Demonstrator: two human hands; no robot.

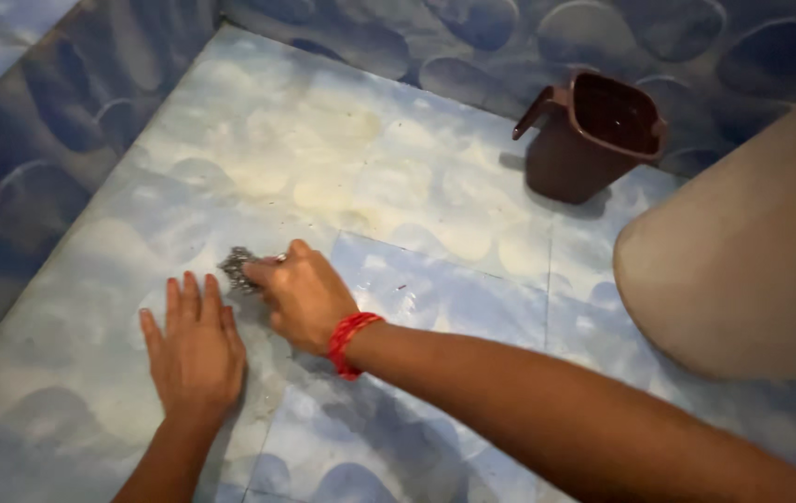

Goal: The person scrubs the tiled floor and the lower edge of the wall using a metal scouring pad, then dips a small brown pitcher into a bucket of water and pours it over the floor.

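My right hand (300,293) grips a grey steel-wool scrubber (238,267) and presses it on the blue-and-white patterned floor tile (435,279). A red thread band (349,342) circles that wrist. My left hand (193,349) lies flat on the floor just left of and below the scrubber, fingers together, holding nothing. Yellowish stains (323,177) mark the tiles beyond the scrubber.
A dark brown plastic mug with a handle (593,135) stands on the floor at the back right, near the tiled wall (510,37). A large beige rounded fixture (752,261) fills the right side. Another tiled wall (34,158) rises on the left.
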